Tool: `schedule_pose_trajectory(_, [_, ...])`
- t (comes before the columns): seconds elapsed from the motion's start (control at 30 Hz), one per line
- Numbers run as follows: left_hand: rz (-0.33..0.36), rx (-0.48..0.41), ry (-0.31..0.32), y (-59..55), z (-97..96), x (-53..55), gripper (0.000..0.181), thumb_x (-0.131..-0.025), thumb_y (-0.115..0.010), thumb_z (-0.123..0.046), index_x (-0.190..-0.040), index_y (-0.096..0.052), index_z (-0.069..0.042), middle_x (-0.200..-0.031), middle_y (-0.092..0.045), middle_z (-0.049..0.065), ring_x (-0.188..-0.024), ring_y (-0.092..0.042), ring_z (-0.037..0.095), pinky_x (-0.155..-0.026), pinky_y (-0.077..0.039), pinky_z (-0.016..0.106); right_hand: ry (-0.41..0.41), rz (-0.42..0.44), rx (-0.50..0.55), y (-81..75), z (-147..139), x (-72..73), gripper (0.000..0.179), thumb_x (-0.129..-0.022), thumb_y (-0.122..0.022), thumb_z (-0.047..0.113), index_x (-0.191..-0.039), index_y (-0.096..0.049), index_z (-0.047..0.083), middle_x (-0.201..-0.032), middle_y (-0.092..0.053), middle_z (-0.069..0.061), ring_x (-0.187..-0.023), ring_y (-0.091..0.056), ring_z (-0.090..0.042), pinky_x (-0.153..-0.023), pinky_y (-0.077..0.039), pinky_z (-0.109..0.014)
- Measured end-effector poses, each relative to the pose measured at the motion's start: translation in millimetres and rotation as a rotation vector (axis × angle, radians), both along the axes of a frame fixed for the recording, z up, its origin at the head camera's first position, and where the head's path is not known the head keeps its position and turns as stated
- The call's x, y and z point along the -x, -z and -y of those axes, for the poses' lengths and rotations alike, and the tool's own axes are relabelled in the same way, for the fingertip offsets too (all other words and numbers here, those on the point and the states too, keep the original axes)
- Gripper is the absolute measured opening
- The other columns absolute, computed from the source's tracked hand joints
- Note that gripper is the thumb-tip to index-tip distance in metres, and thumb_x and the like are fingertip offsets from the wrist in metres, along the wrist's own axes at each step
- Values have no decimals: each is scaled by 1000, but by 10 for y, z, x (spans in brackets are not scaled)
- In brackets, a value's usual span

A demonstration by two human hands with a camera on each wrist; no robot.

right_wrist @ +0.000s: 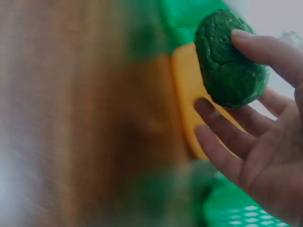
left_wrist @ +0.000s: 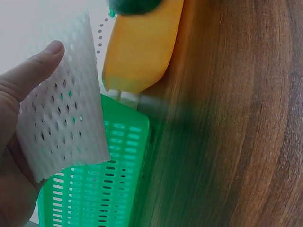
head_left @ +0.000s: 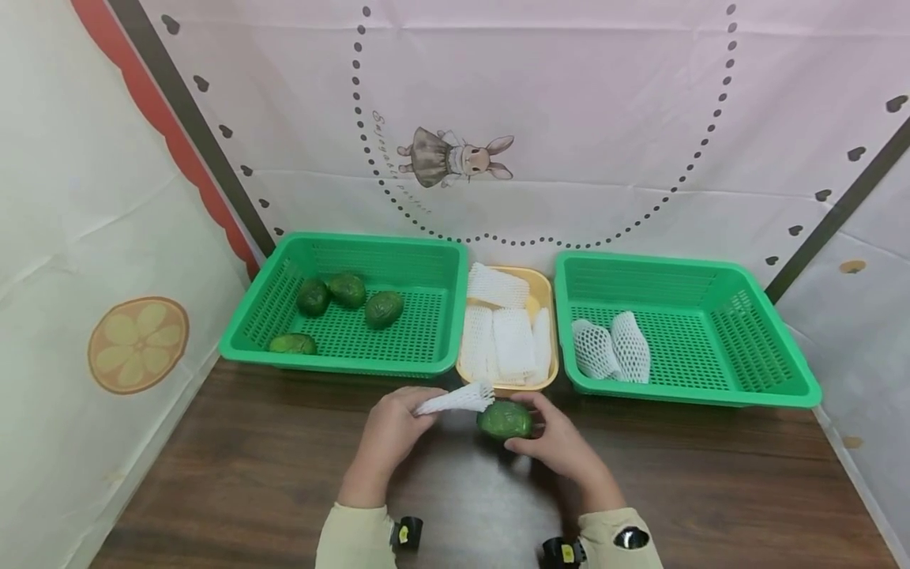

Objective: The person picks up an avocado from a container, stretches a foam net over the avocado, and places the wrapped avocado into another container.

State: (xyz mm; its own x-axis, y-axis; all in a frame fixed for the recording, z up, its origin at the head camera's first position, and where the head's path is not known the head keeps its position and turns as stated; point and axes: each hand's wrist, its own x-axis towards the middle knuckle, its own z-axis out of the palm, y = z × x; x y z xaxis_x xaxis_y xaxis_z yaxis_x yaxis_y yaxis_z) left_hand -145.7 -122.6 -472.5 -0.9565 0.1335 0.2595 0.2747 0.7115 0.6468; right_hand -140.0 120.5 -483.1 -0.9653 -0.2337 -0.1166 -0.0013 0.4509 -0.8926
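My left hand (head_left: 398, 424) holds a white foam net sleeve (head_left: 458, 399), its thumb lying across the mesh in the left wrist view. The sleeve's far end points at a green avocado (head_left: 505, 420), close to its left side; whether they touch I cannot tell. My right hand (head_left: 558, 442) pinches that avocado between thumb and fingers, above the table. In the right wrist view the avocado (right_wrist: 229, 61) looks dark green and wrinkled, with the lower fingers spread away from it. Both hands are in front of a yellow basket (head_left: 512, 387) of white foam sleeves (head_left: 513, 340).
A green basket (head_left: 370, 367) at the left holds several avocados (head_left: 384, 309). The green basket (head_left: 697, 395) at the right holds two net-wrapped pieces (head_left: 629, 348). All stand at the back of a dark wooden table (head_left: 235, 466), against a printed cloth (head_left: 583, 118).
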Motion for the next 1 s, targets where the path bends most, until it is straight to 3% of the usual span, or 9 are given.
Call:
schedule_pose_trajectory(0.13, [-12, 7, 13, -23, -9, -2, 23, -74, -77, -8, -96, -73, -16, -95, -69, -4, -92, -62, 15, -80, -50, 37, 11, 3, 30, -218, -92, -29, 56, -71, -78, 5, -118, -48, 7, -118, -52, -12, -93, -56, -26, -76, -50, -36])
schedule_pose_trajectory(0.27, [-19, 19, 24, -25, -16, 2, 23, -74, -77, -8, -95, -74, -16, -94, -69, -5, -91, -62, 15, -80, -50, 37, 31, -5, 47, -328, -153, -37, 56, -73, -77, 4, -119, -45, 6, -118, -50, -13, -93, -56, -24, -75, -48, -33])
schedule_pose_trajectory(0.53, [-14, 66, 20, -26, -39, 10, 26, -72, -78, -7, -95, -74, -17, -94, -69, -5, -89, -62, 14, -79, -50, 36, 98, -39, 111, -334, -212, -30, 58, -73, -76, 1, -122, -45, 7, -116, -49, -16, -88, -55, -24, -72, -47, -30])
schedule_pose_trajectory(1.0, [-69, 109, 78, -42, -160, 29, 22, -74, -78, -16, -95, -74, -20, -93, -69, -8, -86, -62, 11, -77, -49, 33, 97, -93, 113, -352, -196, -33, 59, -71, -76, -2, -121, -47, 10, -117, -51, -11, -101, -51, -25, -79, -47, -35])
